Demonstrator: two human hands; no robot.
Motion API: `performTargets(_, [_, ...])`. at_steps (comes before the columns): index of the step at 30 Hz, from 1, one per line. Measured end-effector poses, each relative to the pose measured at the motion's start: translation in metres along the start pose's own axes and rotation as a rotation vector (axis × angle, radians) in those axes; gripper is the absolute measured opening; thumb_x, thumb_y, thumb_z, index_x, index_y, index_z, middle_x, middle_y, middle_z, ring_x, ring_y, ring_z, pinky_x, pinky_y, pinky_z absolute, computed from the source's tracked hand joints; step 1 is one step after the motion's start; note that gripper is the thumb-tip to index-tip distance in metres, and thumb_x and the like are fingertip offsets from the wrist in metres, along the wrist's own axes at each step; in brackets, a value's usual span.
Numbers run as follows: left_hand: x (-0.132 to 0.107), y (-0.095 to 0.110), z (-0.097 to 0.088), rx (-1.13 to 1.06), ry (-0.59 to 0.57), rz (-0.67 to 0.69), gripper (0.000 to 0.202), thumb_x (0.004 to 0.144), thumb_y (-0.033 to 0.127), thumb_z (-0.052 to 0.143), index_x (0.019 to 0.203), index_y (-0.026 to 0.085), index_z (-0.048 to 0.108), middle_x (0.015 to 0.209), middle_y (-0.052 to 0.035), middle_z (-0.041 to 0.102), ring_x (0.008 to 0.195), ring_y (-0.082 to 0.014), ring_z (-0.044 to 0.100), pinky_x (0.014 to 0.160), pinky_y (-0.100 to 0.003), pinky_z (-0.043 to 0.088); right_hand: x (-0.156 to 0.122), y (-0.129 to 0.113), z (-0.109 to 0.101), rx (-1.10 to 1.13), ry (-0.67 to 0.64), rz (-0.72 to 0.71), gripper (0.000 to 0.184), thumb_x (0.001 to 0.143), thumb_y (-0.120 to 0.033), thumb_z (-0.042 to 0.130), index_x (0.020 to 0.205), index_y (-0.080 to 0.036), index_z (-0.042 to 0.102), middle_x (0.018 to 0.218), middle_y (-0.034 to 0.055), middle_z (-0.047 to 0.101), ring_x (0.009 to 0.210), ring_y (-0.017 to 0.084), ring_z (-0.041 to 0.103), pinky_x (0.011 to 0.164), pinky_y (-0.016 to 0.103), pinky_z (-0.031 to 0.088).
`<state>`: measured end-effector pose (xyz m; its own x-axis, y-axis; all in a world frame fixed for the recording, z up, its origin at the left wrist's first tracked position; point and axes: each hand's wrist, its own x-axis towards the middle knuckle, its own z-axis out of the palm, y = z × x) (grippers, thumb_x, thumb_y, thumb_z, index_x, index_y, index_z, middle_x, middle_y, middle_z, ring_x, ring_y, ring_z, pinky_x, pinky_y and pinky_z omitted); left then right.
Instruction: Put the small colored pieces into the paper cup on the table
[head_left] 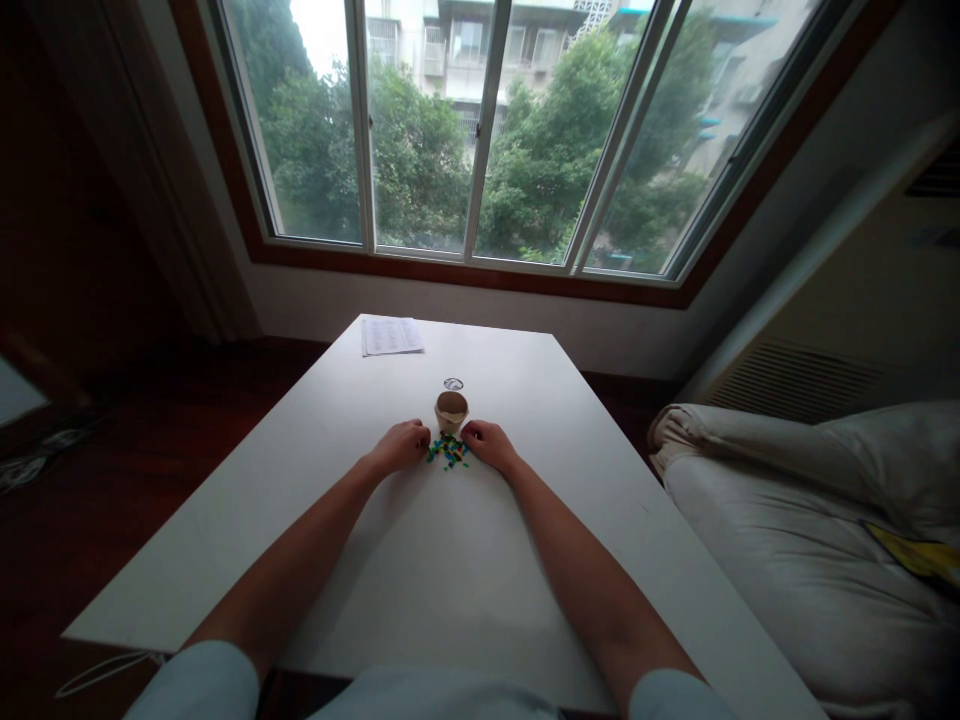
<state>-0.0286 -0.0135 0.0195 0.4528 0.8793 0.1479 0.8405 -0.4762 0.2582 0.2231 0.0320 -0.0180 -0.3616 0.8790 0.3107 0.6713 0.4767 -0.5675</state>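
Note:
A small heap of tiny coloured pieces (448,451), green, blue and yellow, lies on the white table (420,560). My left hand (401,445) rests just left of the heap with its fingers curled in. My right hand (486,443) sits just right of it, fingers also curled, fingertips at the heap's edge. Whether either hand pinches a piece is too small to tell. Right behind the heap stands a small tan paper cup (451,409), upright and open at the top.
A small round lid or ring (453,384) lies behind the cup. A printed sheet of paper (391,335) rests at the table's far left edge. A bed with pale bedding (810,520) stands to the right, a large window (480,140) ahead.

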Motion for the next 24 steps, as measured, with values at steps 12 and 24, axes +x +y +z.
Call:
performTargets(12, [-0.007,0.010,-0.009,0.034,-0.019,-0.081,0.033,0.082,0.024,0.060,0.115,0.025,0.067,0.115,-0.0073,0.059,0.093,-0.0197,0.063,0.084,-0.029,0.047,0.000,-0.001,-0.002,0.022,0.082,0.019,0.020,0.084,-0.031,0.055,0.079,-0.021,0.071,0.071,-0.0001,0.066,0.065,0.014,0.053,0.064,0.024,0.040])
performTargets(24, [-0.001,0.001,-0.007,-0.017,-0.083,-0.064,0.024,0.080,0.019,0.057,0.099,0.022,0.072,0.099,-0.0073,0.066,0.086,-0.0184,0.063,0.077,-0.027,0.047,0.003,0.012,0.004,0.146,0.195,0.098,0.040,0.085,-0.030,0.058,0.125,-0.028,0.059,0.101,0.0014,0.070,0.083,0.017,0.064,0.078,0.031,0.050])
